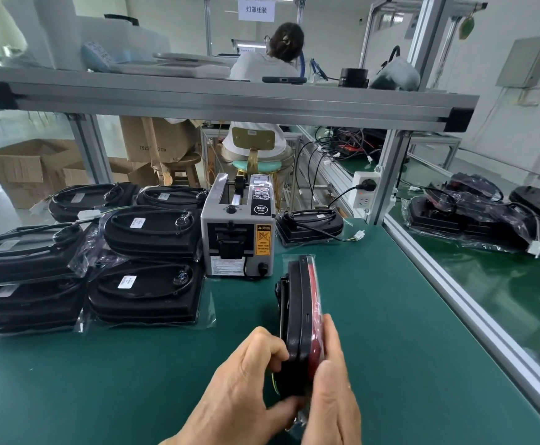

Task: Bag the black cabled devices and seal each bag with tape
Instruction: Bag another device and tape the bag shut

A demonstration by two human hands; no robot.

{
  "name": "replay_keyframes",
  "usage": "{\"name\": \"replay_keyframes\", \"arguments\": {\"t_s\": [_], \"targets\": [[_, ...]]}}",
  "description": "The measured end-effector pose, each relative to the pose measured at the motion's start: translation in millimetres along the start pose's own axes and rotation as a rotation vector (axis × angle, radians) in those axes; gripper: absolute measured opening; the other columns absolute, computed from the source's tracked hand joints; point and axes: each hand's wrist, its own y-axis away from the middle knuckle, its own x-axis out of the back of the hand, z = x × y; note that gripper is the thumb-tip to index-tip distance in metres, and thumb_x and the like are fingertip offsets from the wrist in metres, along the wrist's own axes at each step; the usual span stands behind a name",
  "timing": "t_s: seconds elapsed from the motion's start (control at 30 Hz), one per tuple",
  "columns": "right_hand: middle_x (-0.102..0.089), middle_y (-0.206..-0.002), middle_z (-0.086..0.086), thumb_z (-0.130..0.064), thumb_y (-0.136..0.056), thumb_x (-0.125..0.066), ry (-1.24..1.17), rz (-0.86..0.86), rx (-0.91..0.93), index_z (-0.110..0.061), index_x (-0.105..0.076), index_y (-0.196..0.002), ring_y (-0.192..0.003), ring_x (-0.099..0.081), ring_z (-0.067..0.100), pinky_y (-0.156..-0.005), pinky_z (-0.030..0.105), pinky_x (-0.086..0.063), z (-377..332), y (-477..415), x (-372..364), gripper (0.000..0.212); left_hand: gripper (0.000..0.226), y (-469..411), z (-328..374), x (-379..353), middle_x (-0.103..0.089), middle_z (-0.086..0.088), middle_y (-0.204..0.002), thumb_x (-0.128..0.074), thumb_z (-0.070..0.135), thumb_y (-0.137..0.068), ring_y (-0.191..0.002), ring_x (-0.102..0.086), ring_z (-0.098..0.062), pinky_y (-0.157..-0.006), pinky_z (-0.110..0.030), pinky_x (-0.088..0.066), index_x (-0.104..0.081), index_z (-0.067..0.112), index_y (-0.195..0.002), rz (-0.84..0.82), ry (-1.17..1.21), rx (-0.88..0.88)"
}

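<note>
A black cabled device with a red face (297,313) stands on edge on the green mat, inside a clear plastic bag whose top shows above it. My left hand (246,380) grips its near end from the left, fingers curled on the black back. My right hand (332,380) holds the red side and the bag's near end. Stacks of bagged black devices (146,284) lie at the left. One unbagged device (308,224) with a coiled cable sits behind, right of the grey tape dispenser (238,232).
An aluminium rail (454,303) borders the mat on the right; beyond it lie more devices in bags (474,216). An overhead shelf beam (230,101) crosses the view. A power socket (364,191) hangs on the post. Another person sits beyond the bench, with cardboard boxes nearby.
</note>
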Motion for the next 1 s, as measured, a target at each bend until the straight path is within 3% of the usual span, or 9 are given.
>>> {"name": "replay_keyframes", "arguments": {"t_s": [0.13,0.27,0.37,0.47,0.53,0.6,0.7,0.83,1.0], "targets": [[-0.052,-0.147,-0.017,-0.059,-0.074,-0.071,0.03,-0.018,0.02,-0.043,-0.037,-0.147,-0.123,-0.059,0.003,-0.103,0.029,-0.049,0,-6,2,0.083,0.033,-5,5,2,-0.049,0.02,-0.094,-0.062,0.039,-0.071,-0.09,-0.058,-0.007,-0.079,-0.026,-0.05,-0.04,0.039,-0.095,-0.007,0.015,-0.008],[-0.056,-0.144,-0.011,-0.038,-0.081,-0.059,0.063,0.041,0.05,-0.044,-0.038,-0.145,-0.118,-0.065,0.016,-0.095,0.031,-0.054,11,-10,-5,0.068,0.027,-6,10,2,-0.05,0.015,-0.083,-0.065,0.026,-0.075,-0.074,-0.054,-0.011,-0.079,-0.04,-0.055,-0.044,0.034,-0.09,0.042,-0.016,-0.111],[-0.053,-0.147,-0.007,-0.031,-0.081,-0.053,0.072,0.115,0.089,-0.039,-0.039,-0.143,-0.127,-0.059,0.019,-0.092,0.012,-0.049,17,-13,-6,0.064,0.028,-12,4,17,-0.054,0.014,-0.086,-0.077,0.029,-0.076,-0.078,-0.057,-0.012,-0.074,-0.033,-0.053,-0.054,0.036,-0.09,-0.07,0.0,-0.106],[-0.052,-0.148,-0.006,-0.042,-0.082,-0.052,0.075,0.15,0.118,-0.041,-0.037,-0.139,-0.126,-0.058,0.016,-0.092,0.007,-0.044,17,-16,-5,0.059,0.006,-41,-2,33,-0.067,0.007,-0.081,-0.073,0.034,-0.08,-0.071,-0.061,-0.005,-0.065,-0.015,-0.048,-0.069,0.032,-0.082,0.144,0.208,0.191],[-0.049,-0.15,-0.006,-0.058,-0.076,-0.045,0.099,0.135,0.132,-0.042,-0.033,-0.14,-0.13,-0.056,0.021,-0.1,0.022,-0.044,17,-16,-6,0.066,0.01,-73,-16,38,-0.07,0.006,-0.069,-0.07,0.026,-0.087,-0.057,-0.056,-0.003,-0.059,-0.016,-0.049,-0.074,0.025,-0.079,0.396,0.383,0.494],[-0.047,-0.151,-0.005,-0.06,-0.074,-0.041,0.126,0.115,0.147,-0.041,-0.031,-0.141,-0.133,-0.053,0.026,-0.104,0.03,-0.041,18,-17,-7,0.07,0.009,-106,-40,42,-0.068,0.004,-0.065,-0.069,0.019,-0.091,-0.056,-0.061,-0.006,-0.061,-0.022,-0.056,-0.075,0.015,-0.086,0.522,0.592,0.73],[-0.046,-0.152,-0.002,-0.053,-0.078,-0.045,0.131,0.087,0.163,-0.036,-0.031,-0.141,-0.137,-0.049,0.027,-0.103,0.009,-0.039,20,-19,-7,0.067,0.011,-138,-66,45,-0.068,0.001,-0.065,-0.07,0.019,-0.092,-0.048,-0.061,-0.004,-0.048,-0.02,-0.052,-0.07,0.008,-0.09,0.551,0.834,1.001],[-0.047,-0.151,0.001,-0.026,-0.079,-0.051,0.116,0.035,0.141,-0.033,-0.032,-0.14,-0.133,-0.051,0.023,-0.088,-0.002,-0.038,21,-20,-5,0.064,0.019,-156,-80,37,-0.06,0.006,-0.045,-0.067,0.022,-0.094,-0.035,-0.054,-0.001,-0.041,-0.017,-0.047,-0.064,0.011,-0.079,0.486,1.014,1.18],[-0.049,-0.148,-0.001,-0.026,-0.076,-0.05,0.085,0.005,0.12,-0.03,-0.035,-0.139,-0.098,-0.058,-0.017,-0.072,-0.002,-0.039,18,-22,-1,0.064,0.013,-170,-82,34,-0.065,0.005,-0.054,-0.071,0.021,-0.092,-0.035,-0.056,-0.002,-0.042,-0.019,-0.045,-0.067,0.013,-0.101,0.55,1.066,1.249]]}}
